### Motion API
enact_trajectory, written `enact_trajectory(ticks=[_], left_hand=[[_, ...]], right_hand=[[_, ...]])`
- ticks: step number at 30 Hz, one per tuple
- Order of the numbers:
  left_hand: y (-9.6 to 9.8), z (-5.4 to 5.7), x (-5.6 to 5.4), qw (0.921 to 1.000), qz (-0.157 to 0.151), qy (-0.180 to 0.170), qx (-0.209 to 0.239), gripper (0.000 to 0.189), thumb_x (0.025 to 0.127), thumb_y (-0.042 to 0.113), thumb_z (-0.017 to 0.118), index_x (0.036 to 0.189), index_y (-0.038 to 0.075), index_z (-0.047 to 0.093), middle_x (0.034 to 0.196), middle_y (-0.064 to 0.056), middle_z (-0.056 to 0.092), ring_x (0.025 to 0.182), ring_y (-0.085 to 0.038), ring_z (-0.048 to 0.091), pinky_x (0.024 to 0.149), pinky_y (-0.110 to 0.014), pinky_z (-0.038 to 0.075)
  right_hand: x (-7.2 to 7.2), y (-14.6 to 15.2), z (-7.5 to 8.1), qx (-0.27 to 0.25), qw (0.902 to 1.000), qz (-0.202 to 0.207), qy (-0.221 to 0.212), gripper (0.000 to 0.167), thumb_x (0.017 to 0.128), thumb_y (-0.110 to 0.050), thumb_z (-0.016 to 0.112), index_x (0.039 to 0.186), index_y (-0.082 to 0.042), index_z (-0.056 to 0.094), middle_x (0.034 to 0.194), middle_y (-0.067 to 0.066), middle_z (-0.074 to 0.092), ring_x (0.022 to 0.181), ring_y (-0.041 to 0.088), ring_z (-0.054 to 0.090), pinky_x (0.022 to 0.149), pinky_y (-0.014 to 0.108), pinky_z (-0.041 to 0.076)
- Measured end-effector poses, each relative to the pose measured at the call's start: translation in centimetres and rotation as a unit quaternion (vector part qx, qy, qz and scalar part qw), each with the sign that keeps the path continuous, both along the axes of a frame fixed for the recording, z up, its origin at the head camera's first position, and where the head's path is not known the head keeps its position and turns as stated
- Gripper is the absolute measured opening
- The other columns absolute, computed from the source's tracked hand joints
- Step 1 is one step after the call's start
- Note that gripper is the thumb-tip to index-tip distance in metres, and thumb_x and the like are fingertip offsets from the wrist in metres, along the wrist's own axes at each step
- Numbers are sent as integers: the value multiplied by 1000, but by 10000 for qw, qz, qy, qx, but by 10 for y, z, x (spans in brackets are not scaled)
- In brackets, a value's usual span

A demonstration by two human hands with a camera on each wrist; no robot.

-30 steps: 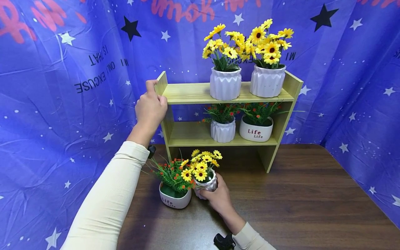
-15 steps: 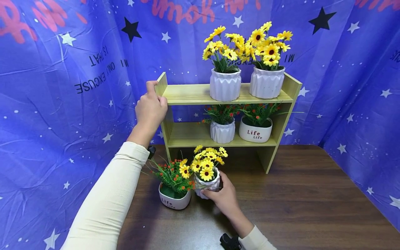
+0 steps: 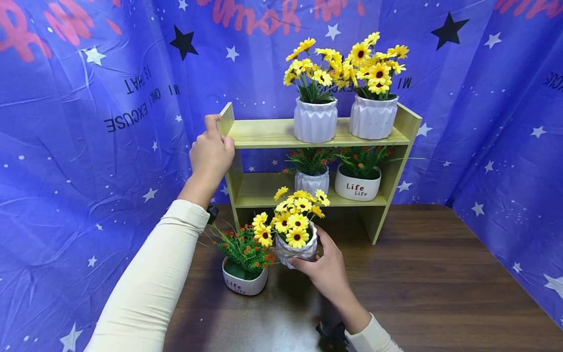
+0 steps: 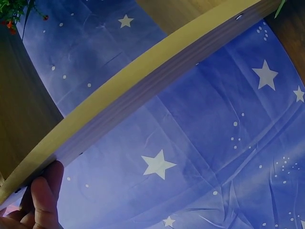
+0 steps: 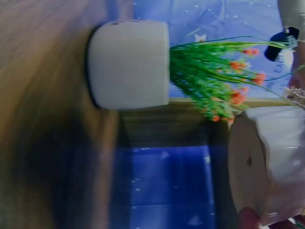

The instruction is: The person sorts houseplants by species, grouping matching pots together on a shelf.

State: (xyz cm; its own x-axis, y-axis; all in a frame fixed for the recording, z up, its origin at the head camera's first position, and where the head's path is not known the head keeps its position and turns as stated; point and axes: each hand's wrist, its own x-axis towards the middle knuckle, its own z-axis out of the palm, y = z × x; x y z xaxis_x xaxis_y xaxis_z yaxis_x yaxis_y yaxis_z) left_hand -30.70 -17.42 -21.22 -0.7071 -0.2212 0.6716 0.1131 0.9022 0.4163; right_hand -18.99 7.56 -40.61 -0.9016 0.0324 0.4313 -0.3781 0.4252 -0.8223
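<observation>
My right hand (image 3: 327,269) grips a white fluted flowerpot (image 3: 296,249) of yellow daisy-like flowers by its side. In the right wrist view this pot (image 5: 281,162) is off the table, its underside and drain hole showing. My left hand (image 3: 211,156) holds the top of the left side panel of a light wooden shelf (image 3: 264,131); in the left wrist view the fingers (image 4: 45,200) lie against the panel (image 4: 124,88). Left of the lifted pot, an oval white pot (image 3: 244,283) marked "Life", with green leaves and small orange flowers, stands on the table.
Two fluted pots of yellow flowers, a left (image 3: 315,121) and a right one (image 3: 373,117), stand on the top shelf. Below them are a fluted pot (image 3: 311,182) and a "Life" pot (image 3: 357,185), both with red-flowered greenery. A blue starry curtain (image 3: 132,195) hangs behind the wooden table (image 3: 440,283).
My right hand has lifted the yellow flowerpot and moved it slightly right and toward the shelf. The left hand has kept its hold on the side panel.
</observation>
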Motion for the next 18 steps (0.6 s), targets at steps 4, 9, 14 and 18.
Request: enact_trajectory(ticks=[4, 9, 14, 18], left_hand=[[0, 1, 0, 10000, -13, 18, 22, 45, 85, 22, 46, 129, 20, 36, 86, -25, 62, 71, -45, 58, 59, -54, 41], [-1, 1, 0, 10000, 10, -8, 17, 46, 85, 22, 46, 130, 20, 36, 86, -25, 62, 72, -44, 58, 59, -54, 41], [0, 1, 0, 10000, -18, -74, 43, 45, 86, 23, 45, 130, 20, 35, 89, -25, 63, 73, -44, 58, 60, -54, 42], [0, 1, 0, 10000, -32, -83, 34, 45, 86, 23, 45, 130, 20, 36, 89, -25, 63, 73, -45, 58, 60, -54, 42]], right_hand=[[1, 2, 15, -44, 9999, 99, 71, 83, 57, -49, 83, 128, -25, 48, 117, -9, 56, 103, 12, 53, 85, 40, 43], [-2, 4, 38, -29, 9989, 314, 334, 83, 58, -50, 82, 130, -27, 47, 118, -10, 55, 103, 11, 53, 83, 38, 44], [-8, 6, 65, 267, 9964, 313, 747, 83, 59, -53, 80, 130, -26, 47, 117, -10, 54, 102, 10, 53, 83, 37, 43], [-13, 7, 89, 359, 9942, 259, 983, 82, 59, -54, 79, 129, -27, 47, 115, -10, 55, 101, 9, 53, 82, 36, 43]])
